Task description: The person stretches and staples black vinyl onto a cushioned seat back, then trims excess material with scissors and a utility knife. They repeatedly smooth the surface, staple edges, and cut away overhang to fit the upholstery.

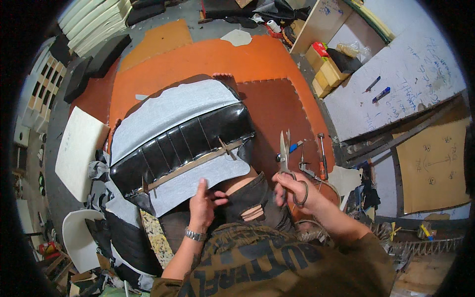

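A glossy black seat cover [185, 138] with stitched channels lies across my lap. Grey fabric flaps [173, 106] spread from its far and near sides. Along its near edge runs a brown strip [183, 171] with a short crosspiece near each end. My left hand [204, 205] is at the edge of the near grey flap [198, 180], thumb up against it and the other fingers apart, gripping nothing. In my right hand [297, 190] is a pair of metal scissors [284, 153], blades pointing away and slightly parted, held right of the cover.
Orange and brown sheeting [267, 106] covers the floor. A screwdriver [322, 156] and an air blow gun [309, 171] lie to the right. At left stand a white foam block [79, 153] and a white curved shell [79, 237]. A written-on white board [386, 94] is at right.
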A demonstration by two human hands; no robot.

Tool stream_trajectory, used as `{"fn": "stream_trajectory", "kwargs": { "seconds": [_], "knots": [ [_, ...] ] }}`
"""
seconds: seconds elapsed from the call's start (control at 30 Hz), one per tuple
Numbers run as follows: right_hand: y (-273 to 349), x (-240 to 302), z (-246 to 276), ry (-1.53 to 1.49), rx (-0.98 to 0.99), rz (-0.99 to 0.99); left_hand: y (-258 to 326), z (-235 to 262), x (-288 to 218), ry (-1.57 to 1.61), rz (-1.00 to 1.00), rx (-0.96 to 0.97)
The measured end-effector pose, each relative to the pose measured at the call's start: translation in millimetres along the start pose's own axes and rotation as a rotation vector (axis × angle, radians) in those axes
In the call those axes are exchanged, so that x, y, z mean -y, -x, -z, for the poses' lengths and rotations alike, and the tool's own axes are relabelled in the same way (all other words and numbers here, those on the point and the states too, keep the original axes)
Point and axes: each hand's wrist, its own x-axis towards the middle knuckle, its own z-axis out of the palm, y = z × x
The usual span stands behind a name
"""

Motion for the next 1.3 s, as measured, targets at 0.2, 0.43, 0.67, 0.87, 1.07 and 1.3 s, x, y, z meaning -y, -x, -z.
{"fn": "stream_trajectory", "kwargs": {
  "seconds": [0.2,0.43,0.67,0.87,1.07,1.3],
  "knots": [
    [7.0,-30.9,-67.5,-0.709,0.431,-0.003,-8.3,-56.7,5.4,-0.368,0.033,0.322],
    [-14.7,-31.1,-136.6,-0.856,0.449,-0.053,-65.1,-85.3,52.0,-0.05,0.022,0.403],
    [-29.3,-22.0,-141.8,-0.758,0.189,-0.156,-45.2,-65.4,64.6,-0.494,-0.055,0.366],
    [-19.4,-12.2,-125.7,-0.707,0.275,-0.284,-24.1,-48.2,72.1,-0.609,-0.143,0.354],
    [-24.8,-5.0,-129.1,-0.688,0.131,-0.25,-30.3,-54.2,80.6,-0.661,-0.229,0.352],
    [-41.2,8.1,-142.9,-0.605,-0.072,-0.263,-42.4,-66.5,90.6,-0.71,-0.305,0.348]
  ]
}}
